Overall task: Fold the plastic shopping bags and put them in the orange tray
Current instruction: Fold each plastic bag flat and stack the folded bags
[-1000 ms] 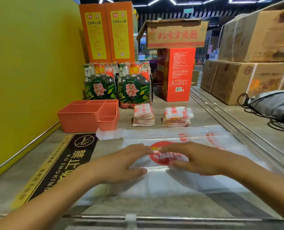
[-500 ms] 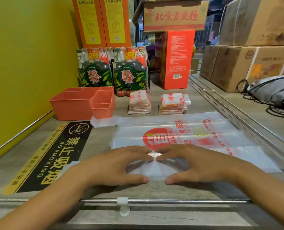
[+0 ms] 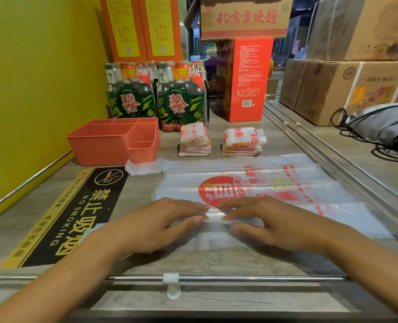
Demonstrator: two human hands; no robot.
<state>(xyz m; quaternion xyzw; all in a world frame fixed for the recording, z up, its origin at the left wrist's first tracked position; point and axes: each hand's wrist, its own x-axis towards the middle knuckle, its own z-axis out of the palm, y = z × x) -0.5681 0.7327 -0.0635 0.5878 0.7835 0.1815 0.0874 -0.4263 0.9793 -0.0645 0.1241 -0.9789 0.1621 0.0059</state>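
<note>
Item: plastic shopping bag [image 3: 251,190], clear with red print, lying flat across the centre of the frame on a grey wood-grain shelf [image 3: 135,194]. Its far edge runs just below two stacks of folded bags; its right end reaches toward the metal rail [image 3: 333,159] at right; its near edge is doubled over under the hands, in the lower centre.

Left hand [image 3: 156,224]: palm down, fingers straight and pressed flat on the folded near edge, nothing gripped. Right hand [image 3: 270,222]: the same, flat and uncurled, pressing the fold. The fingertips of both nearly meet at the middle of the frame.

Orange tray [image 3: 114,141]: left of centre, divided into compartments, standing against the yellow wall [image 3: 30,89]; no bags seen inside. A bag handle strip [image 3: 142,166] lies just below its right corner.

Folded bags, left stack [image 3: 194,141] and right stack [image 3: 242,142]: side by side, apart, above the flat bag, right of the tray.

Other stock: two bottle multipacks [image 3: 156,96] behind the tray; red carton [image 3: 246,78] upper centre; cardboard boxes [image 3: 347,87] upper right; black no-smoking sticker [image 3: 72,217] lower left.

Free room: bare shelf between sticker and bag, and a strip between hands and the front rail [image 3: 216,278].
</note>
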